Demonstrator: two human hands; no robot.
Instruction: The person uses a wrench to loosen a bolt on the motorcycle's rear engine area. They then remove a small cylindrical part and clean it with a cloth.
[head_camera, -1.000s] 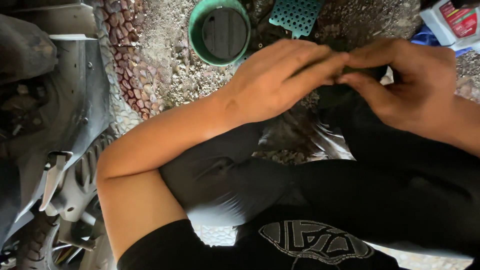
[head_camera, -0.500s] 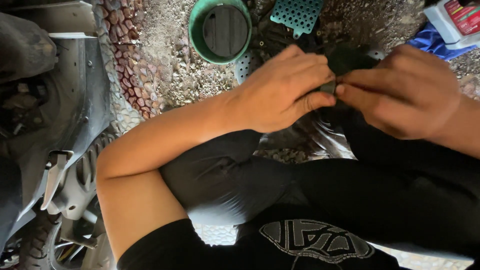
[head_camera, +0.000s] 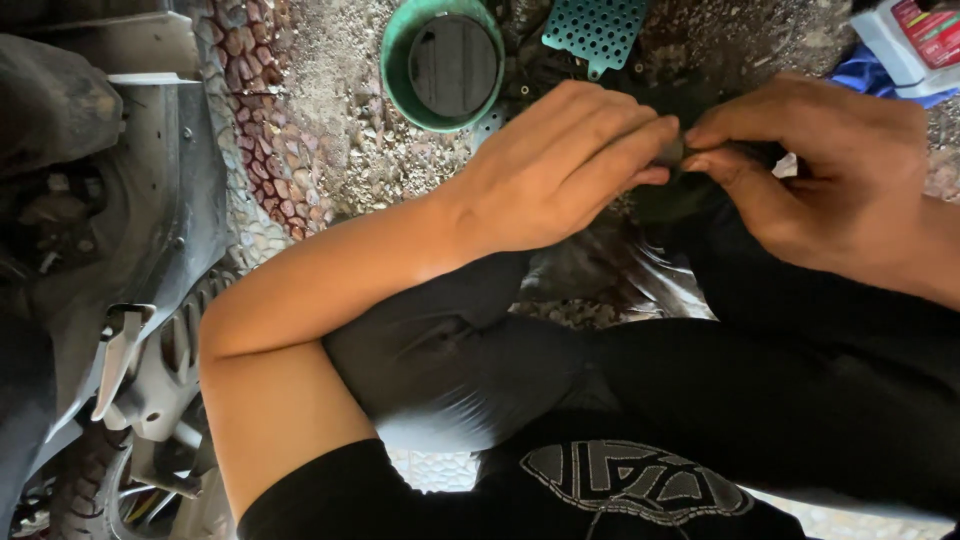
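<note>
My left hand and my right hand meet fingertip to fingertip over a small dark part, and both pinch it. Most of the part is hidden by my fingers, so its shape is unclear. A dark glossy piece hangs just below the fingertips. My left forearm crosses my black-clad knee. The hands are held above gravel ground.
A green round funnel-like bowl with a dark inside lies on the gravel beyond my left hand. A teal perforated plate lies next to it. A motorbike's grey body and chain area fill the left. A white and red container sits on blue cloth at top right.
Both hands have shifted slightly, the fingertips pressing closer together on the small dark part. The view has barely moved.
</note>
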